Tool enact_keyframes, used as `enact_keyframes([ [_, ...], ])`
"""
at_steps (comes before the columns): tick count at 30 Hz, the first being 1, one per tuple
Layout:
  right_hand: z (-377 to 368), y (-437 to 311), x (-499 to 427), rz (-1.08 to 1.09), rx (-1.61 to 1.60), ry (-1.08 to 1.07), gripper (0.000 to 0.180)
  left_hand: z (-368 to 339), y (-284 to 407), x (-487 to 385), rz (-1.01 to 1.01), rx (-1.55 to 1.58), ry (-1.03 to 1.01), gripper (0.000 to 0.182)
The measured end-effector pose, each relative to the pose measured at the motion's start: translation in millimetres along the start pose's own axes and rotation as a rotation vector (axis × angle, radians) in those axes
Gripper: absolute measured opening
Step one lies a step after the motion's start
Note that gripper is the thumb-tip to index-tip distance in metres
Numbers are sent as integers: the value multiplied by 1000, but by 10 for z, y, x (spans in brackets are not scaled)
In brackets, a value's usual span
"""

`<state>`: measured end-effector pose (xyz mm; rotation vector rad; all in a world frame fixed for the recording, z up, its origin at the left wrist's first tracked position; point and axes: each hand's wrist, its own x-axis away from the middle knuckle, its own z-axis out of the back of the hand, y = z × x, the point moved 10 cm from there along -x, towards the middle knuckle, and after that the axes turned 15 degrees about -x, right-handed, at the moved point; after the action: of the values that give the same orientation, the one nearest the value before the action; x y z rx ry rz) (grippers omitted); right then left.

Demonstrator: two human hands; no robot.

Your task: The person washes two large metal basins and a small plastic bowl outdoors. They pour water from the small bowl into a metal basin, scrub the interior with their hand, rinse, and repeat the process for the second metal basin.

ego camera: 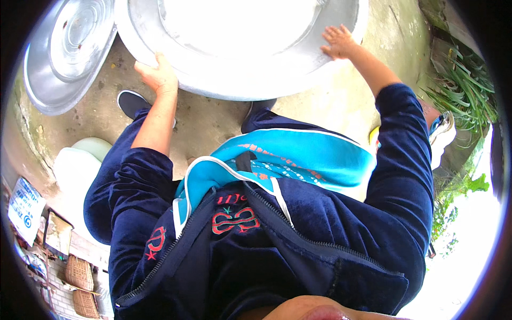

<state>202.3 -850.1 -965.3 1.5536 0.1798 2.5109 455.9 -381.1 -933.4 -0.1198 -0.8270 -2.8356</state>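
Observation:
A large round metal basin (236, 76) lies before me at the top of the view, its middle washed out by glare. My left hand (158, 76) grips its near left rim, with the thumb up and the fingers curled at the edge. On the right, my right hand (338, 42) rests with spread fingers on the inner side of the rim. A second round metal basin or lid (82, 44), with ring marks, stands tilted at the far left and appears to meet the large one. A blue apron (296, 156) with white edging hangs over my lap.
Under the basins is a stained concrete floor (200, 120). A pale stool or tub (76, 168) stands by my left leg. Wicker baskets (79, 273) and a printed sack (26, 210) lie at lower left. Long-leaved green plants (466, 92) are at the right, near a white cloth or bag (442, 136).

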Motion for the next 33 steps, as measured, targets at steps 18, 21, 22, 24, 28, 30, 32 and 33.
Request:
enact_keyframes([
  [18, 1990, -3935, -358, 828, -1778, 288, 62, 37, 22, 38, 45, 281, -45, 40],
  [21, 1646, -3692, -102, 912, -1557, 140, 62, 25, -25, 41, 39, 253, -22, 39],
  [22, 1166, -3434, -46, 732, -1333, -26, 62, 19, -4, 32, 8, 254, -11, 38],
  [24, 292, -2458, 21, 314, -842, -241, 63, 13, -1, 29, -13, 268, 8, 37],
  [28, -154, -874, -108, -22, -195, -158, 60, 16, 4, 43, -19, 233, 14, 35],
  [30, -41, -759, -221, -177, -91, 1, 59, 54, 25, 45, -29, 190, 46, 34],
  [32, -219, -1518, -334, 5, -243, -242, 57, 44, 12, 48, -4, 211, 31, 34],
  [33, -112, -2153, -317, 291, -344, -278, 57, 32, 17, 34, 2, 225, 17, 34],
])
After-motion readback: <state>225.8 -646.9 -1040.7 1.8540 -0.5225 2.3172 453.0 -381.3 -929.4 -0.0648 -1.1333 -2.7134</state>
